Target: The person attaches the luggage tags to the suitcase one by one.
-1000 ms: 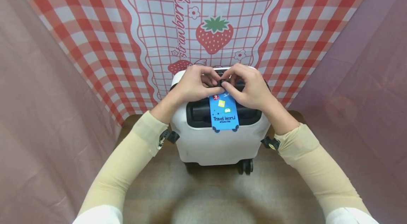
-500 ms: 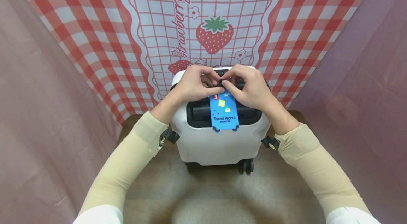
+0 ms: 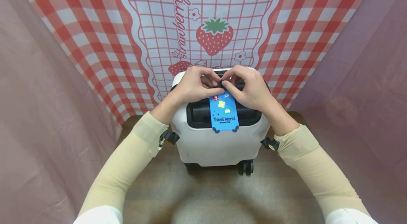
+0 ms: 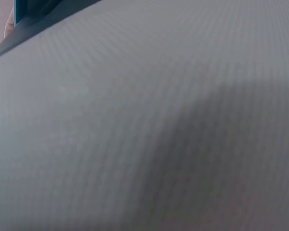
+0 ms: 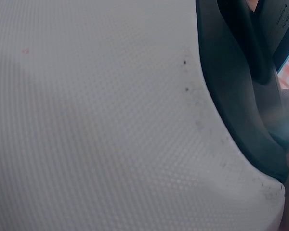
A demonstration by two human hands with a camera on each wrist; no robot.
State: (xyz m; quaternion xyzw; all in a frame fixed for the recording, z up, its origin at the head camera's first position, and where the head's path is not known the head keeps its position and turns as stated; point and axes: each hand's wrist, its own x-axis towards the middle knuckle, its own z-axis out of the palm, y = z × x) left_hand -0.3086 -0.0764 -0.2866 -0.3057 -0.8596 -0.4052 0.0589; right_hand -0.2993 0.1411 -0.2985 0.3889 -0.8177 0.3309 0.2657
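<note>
A white suitcase stands upright with a black recessed handle area on the side facing me. From that handle hangs a blue luggage tag printed "Travel World". My left hand and right hand meet above the tag, their fingertips pinching its small black strap. The fingers largely hide the strap. In the right wrist view, the back of the luggage tag shows "Name" and "Address" lines beside the dark handle. The suitcase shell fills most of the left wrist view.
The suitcase rests on a brown wooden table, its black wheels showing at the lower right. Behind it hangs a red-checked strawberry cloth. Pinkish curtains close in both sides.
Both hands stay at the strap with barely any finger movement. The tag hangs in nearly the same place, and the suitcase has not moved.
</note>
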